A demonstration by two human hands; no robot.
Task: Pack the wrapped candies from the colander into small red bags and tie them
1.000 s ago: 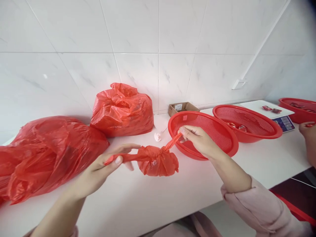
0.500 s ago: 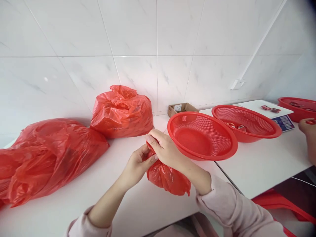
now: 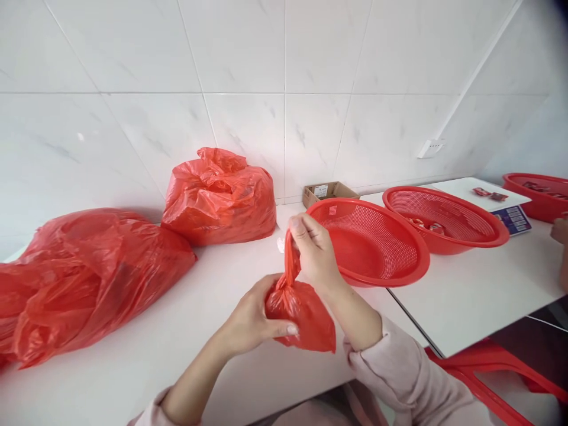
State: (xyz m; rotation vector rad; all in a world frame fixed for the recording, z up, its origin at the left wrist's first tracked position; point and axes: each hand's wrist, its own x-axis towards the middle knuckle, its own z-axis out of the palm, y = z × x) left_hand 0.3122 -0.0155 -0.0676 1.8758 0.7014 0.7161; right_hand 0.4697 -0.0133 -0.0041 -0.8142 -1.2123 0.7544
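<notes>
Thin, glossy red plastic makes up the small bag (image 3: 313, 322), a plump pouch with a pointed lower corner, held above the near part of the white table (image 3: 213, 367). The left hand (image 3: 260, 319) cups its body, thumb laid across the front and fingers mostly hidden behind. The right hand (image 3: 313, 248) pinches the top of the twisted neck, pulled upward into a narrow strip; creases fan out from the gathered point beneath it. Both forearms emerge from rolled sleeves (image 3: 399, 361) of soft, pale pink cloth.

To the left, a large slumped bag (image 3: 106, 266) of the same crinkled film touches a rounder knotted bag (image 3: 222, 204) near the wall (image 3: 248, 53) of smooth, grey-veined tile. A crumpled white scrap (image 3: 281, 244) lies just beyond the right hand. Right of it stand a shallow cardboard box (image 3: 331, 192) and a red plastic basin (image 3: 366, 245), oval, with finely perforated sides and a solid base. Beside that, a second perforated basin (image 3: 448, 216) contains small shiny wrapped pieces (image 3: 426, 226). At the far right edge, another person's hand (image 3: 561, 231) is only partly visible; whether it grips anything, I cannot tell.
</notes>
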